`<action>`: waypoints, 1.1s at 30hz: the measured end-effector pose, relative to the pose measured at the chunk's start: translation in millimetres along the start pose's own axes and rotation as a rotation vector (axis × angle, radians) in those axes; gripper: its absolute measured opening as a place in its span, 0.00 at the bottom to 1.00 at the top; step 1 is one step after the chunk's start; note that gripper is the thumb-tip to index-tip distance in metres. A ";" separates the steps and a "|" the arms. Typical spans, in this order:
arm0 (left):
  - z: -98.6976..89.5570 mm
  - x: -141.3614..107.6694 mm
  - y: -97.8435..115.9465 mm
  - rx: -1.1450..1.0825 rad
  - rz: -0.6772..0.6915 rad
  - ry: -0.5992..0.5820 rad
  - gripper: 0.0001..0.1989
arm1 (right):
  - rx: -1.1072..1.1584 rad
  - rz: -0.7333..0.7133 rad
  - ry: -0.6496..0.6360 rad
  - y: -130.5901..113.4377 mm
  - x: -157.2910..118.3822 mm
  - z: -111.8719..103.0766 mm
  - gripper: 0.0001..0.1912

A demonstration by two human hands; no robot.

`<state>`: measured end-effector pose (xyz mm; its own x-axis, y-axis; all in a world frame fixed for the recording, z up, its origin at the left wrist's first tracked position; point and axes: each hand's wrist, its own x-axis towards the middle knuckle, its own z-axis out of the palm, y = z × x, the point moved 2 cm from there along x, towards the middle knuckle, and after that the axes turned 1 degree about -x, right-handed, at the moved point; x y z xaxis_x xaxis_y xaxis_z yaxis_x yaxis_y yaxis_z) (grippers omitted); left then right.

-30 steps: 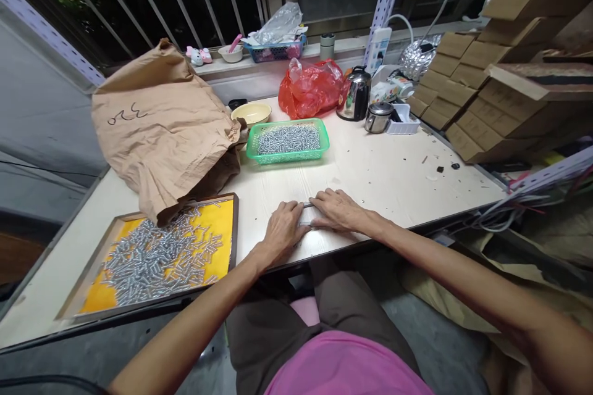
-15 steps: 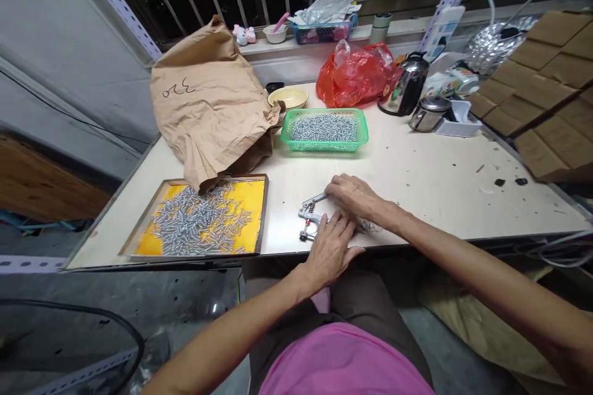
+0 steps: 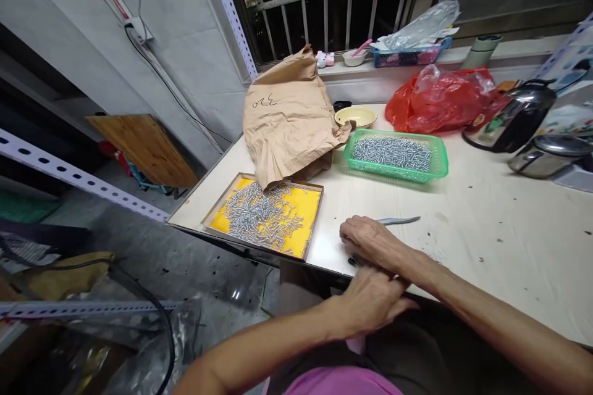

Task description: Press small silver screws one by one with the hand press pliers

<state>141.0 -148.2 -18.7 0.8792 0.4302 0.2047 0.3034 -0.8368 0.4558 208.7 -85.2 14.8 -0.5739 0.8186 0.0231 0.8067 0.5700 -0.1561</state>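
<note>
A grey metal hand tool lies near the table's front edge, mostly hidden under my hands. One curved handle points right from behind my right hand, and a black knob shows below it. In the earlier view a spring and a small red part are visible on this tool. My right hand is curled over the tool, knuckles up. Just in front of it, my left hand overlaps the right wrist area, thumb stretched to the right. Its fingertips are blurred and partly covered.
Left of my hands a shallow tray holds many small metal screws or pins on yellow lining. A green basket of similar pieces stands behind. Around them are a brown paper bag, yellow bowl, red plastic bag and kettle.
The camera has turned left, so the table appears shifted right. The tool has turned: its handle now points right, and its body is more covered by my hands.
</note>
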 end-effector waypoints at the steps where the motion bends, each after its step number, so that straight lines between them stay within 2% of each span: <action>1: -12.6 -6.0 -3.3 0.006 -0.006 0.011 0.19 | 0.044 0.021 0.065 2.1 -2.8 -5.3 0.08; 3: -46.0 -21.7 -17.1 0.050 -0.058 0.092 0.12 | 0.137 0.055 0.248 12.5 -7.5 -23.0 0.08; 6: -101.5 -48.2 -56.1 0.257 -0.363 0.282 0.12 | 0.142 0.117 0.479 49.3 -6.6 -58.5 0.08; 8: -126.0 -60.8 -84.5 0.381 -0.503 0.261 0.12 | 0.043 0.223 0.543 82.5 -0.6 -79.2 0.08; 10: -135.8 -67.2 -109.2 0.442 -0.559 0.165 0.12 | -0.061 0.338 0.555 108.3 4.9 -92.8 0.08; 12: -134.6 -68.8 -127.5 0.453 -0.576 0.061 0.12 | -0.140 0.387 0.564 113.6 5.0 -97.7 0.11; 15: -126.8 -67.0 -142.5 0.423 -0.593 -0.013 0.11 | -0.192 0.274 0.546 79.8 -9.6 -85.4 0.16; 17: -124.3 -65.2 -146.6 0.403 -0.597 -0.017 0.11 | -0.199 0.155 0.479 46.1 -28.1 -64.4 0.16; 19: -124.9 -64.2 -149.0 0.391 -0.595 -0.015 0.10 | -0.186 0.131 0.407 21.5 -49.4 -38.4 0.14; 21: -127.6 -64.7 -150.7 0.375 -0.584 -0.012 0.08 | -0.132 0.191 0.318 11.5 -68.0 -13.3 0.12; 23: -131.7 -65.7 -149.8 0.350 -0.566 0.005 0.07 | -0.080 0.283 0.216 12.5 -80.4 5.6 0.11; 26: -138.5 -63.4 -136.6 0.266 -0.541 0.118 0.06 | -0.053 0.379 0.087 19.5 -87.9 17.8 0.11; 29: -136.7 -51.9 -109.1 -0.036 -0.627 0.224 0.06 | -0.049 0.435 0.025 22.5 -88.8 16.8 0.11; 33: -106.1 -25.2 -73.3 -0.668 -0.863 0.139 0.07 | -0.040 0.483 -0.015 21.5 -87.7 13.6 0.12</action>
<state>57.6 -61.7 34.7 0.4052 0.8521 -0.3314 0.4992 0.0975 0.8610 274.4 -145.7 -3.9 -0.1343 0.9893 -0.0565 0.9860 0.1277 -0.1073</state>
